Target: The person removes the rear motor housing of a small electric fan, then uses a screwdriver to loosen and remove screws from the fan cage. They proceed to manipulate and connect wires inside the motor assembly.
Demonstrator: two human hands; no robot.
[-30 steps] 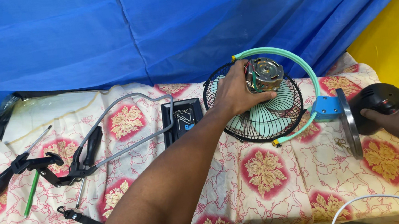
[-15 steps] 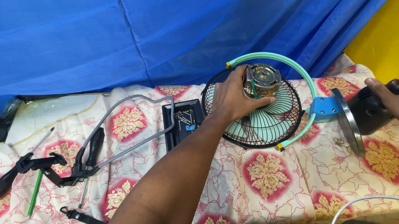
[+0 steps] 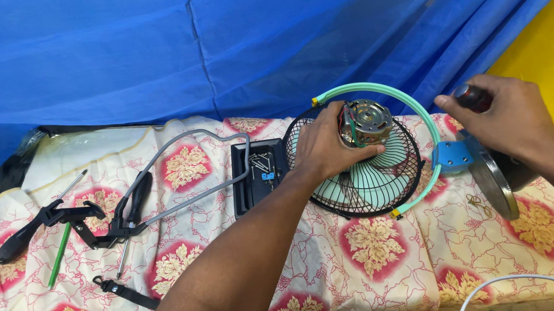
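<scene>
A small fan lies dismantled on a flower-patterned cloth [image 3: 183, 255]. Its black wire guard [image 3: 367, 182] with pale green blades lies flat, and the bare motor [image 3: 366, 123] stands on it. My left hand [image 3: 324, 143] grips the side of that motor. A green hoop [image 3: 405, 103] curves around the guard to a blue bracket [image 3: 452, 155]. My right hand [image 3: 503, 118] is closed on a dark handle [image 3: 472, 97], just above the fan's round base [image 3: 494, 183].
A black tray of small parts [image 3: 259, 172] sits left of the guard. A grey bent wire frame [image 3: 181, 167], black-handled tools [image 3: 34, 229] and a green screwdriver [image 3: 59, 252] lie at the left. A white cable [image 3: 526, 281] runs along the front right. Blue netting [image 3: 203, 43] hangs behind.
My right hand has risen from the round base toward the blue bracket, holding a dark handle. My left hand has stayed on the motor.
</scene>
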